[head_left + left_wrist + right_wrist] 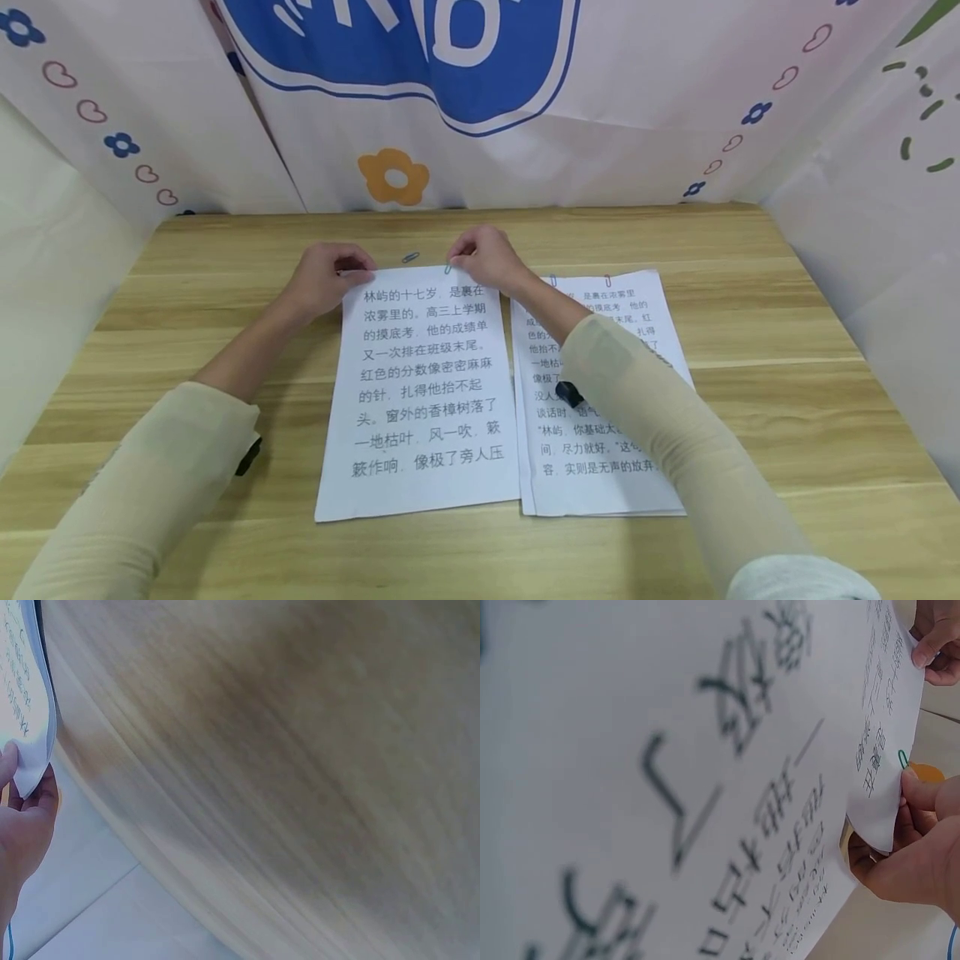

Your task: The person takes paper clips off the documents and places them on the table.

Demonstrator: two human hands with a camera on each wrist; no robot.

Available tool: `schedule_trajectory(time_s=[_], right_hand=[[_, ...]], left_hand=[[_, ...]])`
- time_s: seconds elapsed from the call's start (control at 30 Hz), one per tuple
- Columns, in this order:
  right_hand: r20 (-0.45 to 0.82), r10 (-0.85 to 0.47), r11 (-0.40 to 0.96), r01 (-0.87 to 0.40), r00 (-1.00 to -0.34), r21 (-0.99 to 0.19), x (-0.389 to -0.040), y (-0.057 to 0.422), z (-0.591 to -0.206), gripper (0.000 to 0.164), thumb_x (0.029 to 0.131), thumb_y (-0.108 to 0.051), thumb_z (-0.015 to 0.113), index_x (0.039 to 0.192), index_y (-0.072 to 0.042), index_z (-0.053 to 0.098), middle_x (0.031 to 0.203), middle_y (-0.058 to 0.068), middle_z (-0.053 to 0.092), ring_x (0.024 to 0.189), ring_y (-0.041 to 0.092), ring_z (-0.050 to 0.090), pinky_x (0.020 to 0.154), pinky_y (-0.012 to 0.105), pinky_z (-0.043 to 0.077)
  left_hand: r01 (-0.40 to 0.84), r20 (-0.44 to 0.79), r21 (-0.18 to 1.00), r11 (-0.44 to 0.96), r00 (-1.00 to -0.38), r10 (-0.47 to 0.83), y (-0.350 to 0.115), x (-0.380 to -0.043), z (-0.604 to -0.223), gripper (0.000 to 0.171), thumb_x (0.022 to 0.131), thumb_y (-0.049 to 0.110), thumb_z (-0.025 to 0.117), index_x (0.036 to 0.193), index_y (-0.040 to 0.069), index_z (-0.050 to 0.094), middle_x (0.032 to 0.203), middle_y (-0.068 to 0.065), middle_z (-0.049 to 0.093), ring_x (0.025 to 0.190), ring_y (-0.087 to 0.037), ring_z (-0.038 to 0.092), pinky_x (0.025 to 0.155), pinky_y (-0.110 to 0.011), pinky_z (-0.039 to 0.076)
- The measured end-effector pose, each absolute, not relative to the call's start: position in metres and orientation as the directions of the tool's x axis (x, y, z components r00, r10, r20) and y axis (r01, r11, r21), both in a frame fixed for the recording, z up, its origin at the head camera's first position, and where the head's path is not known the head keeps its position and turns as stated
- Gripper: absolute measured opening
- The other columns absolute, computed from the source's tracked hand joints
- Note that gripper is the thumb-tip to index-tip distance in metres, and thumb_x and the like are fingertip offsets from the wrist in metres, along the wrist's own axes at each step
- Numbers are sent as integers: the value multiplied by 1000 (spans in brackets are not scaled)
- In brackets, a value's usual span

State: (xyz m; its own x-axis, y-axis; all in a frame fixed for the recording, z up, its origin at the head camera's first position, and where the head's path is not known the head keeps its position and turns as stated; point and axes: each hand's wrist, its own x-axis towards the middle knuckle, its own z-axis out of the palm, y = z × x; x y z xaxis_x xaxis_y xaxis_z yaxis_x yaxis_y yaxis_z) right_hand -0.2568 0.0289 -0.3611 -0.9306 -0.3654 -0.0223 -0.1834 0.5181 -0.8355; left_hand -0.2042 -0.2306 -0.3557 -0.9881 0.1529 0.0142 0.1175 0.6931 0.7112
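Observation:
Printed sheets of paper (pixel 416 492) lie on the table in a stack, with large dark characters on the top sheet. My left hand (pixel 321 279) pinches the stack's upper left corner, thumb on top and fingers beneath, as the left wrist view also shows. At the upper right part of the top edge, my right hand (pixel 487 258) pinches a green paper clip (pixel 903 759) against the paper. The clip sits over the edge; how far it is pushed on is hard to tell. In the right wrist view, that corner of the paper bends upward.
On the right lies a second printed stack (pixel 600 492), partly under my right forearm, with a blue clip (pixel 553 282) and a red clip (pixel 607 282) on its top edge. A loose blue paper clip (pixel 410 257) rests behind the left stack. A printed cloth backdrop (pixel 570 167) closes off the back.

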Motion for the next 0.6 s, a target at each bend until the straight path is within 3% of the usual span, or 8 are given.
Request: schedule_trajectory(time_s=[0.4,0.6], right_hand=[[-46,-335,516,-143,-941,-845,-257,27,-363,7,97,-3,71,101,0,76,101,10,72,87,18,59,77,24,49],[-28,-325,507,-149,-945,-849,-256,26,-365,7,98,-3,70,101,0,76,97,10,71,84,17,58,74,23,48]], left_hand=[[106,6,710,696,-990,144,-231,-205,-355,13,101,-4,62,111,-5,70,116,-23,67,108,-34,61,89,-32,49],[107,8,713,693,-989,144,-231,-205,-355,13,101,-4,62,111,-5,70,116,-24,68,108,-34,62,85,-24,48]])
